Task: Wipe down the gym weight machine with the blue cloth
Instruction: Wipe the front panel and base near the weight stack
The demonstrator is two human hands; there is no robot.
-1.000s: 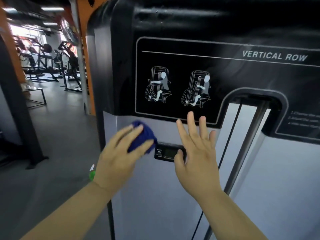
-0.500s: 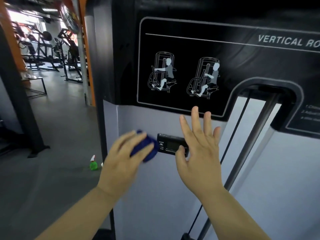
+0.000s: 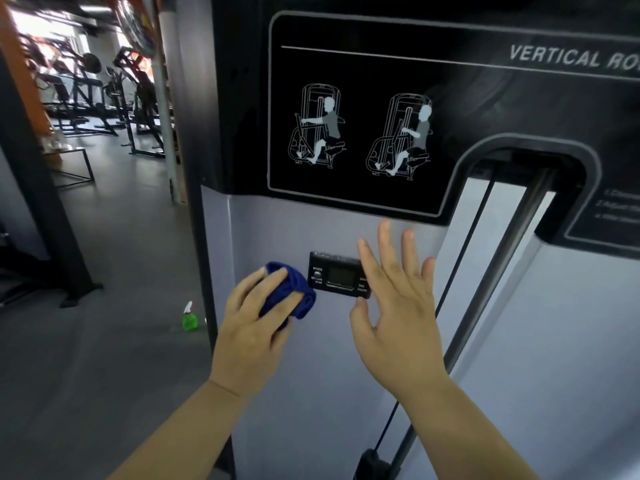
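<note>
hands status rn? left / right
Left hand: gripping the bunched blue cloth against the machine's grey panel.
Right hand: open, fingers spread, holding nothing.

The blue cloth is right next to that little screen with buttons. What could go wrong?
The blue cloth in the left hand sits right beside the small display, so a wipe might press its buttons by accident. The right hand is spread near the cable and might get pinched if that moves.

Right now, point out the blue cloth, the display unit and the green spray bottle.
blue cloth (image 3: 301,296): head view, its exposed bunched end.
display unit (image 3: 337,276): head view, centre of its screen.
green spray bottle (image 3: 189,322): head view, green body.
</note>
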